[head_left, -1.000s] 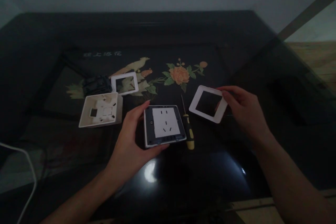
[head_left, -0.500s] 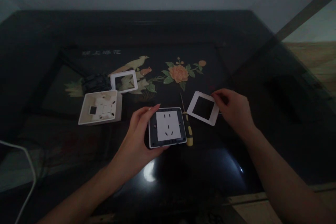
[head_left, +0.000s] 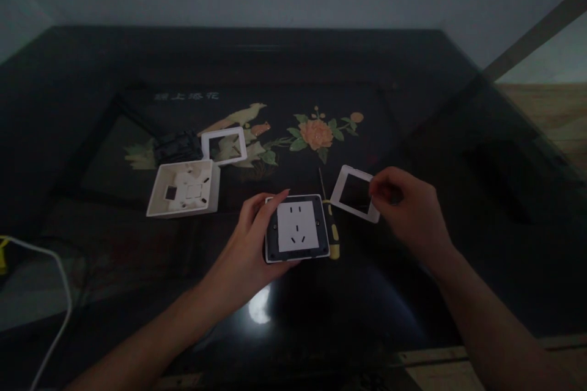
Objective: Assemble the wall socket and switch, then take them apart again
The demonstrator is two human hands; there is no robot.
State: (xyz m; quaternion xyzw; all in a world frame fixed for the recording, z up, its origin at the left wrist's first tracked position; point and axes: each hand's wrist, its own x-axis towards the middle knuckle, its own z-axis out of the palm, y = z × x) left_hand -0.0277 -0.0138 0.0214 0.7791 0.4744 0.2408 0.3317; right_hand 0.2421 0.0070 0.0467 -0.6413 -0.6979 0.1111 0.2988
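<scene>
My left hand [head_left: 254,235] grips a socket unit [head_left: 298,227] by its left side, thumb on the top edge. The unit has a white slotted face, a dark surround and a white rim. Just right of it lies a screwdriver [head_left: 334,232] with a black and yellow handle. Beyond that, a white square frame [head_left: 339,186] rests at the fingertips of my right hand [head_left: 398,201], whose thumb and forefinger are closed at its right edge. Whether they pinch the frame or something small is unclear.
An open white box [head_left: 208,195] stands at the left, with a dark part [head_left: 177,145] behind it and another white frame [head_left: 243,145] beside that. A white cable [head_left: 66,293] runs along the left. The glossy dark table [head_left: 298,317] has a flower and bird picture.
The view has shifted slightly, moving the scene a little right and down. My right fingers now overlap more of the frame's right edge. My left hand still holds the socket unit.
</scene>
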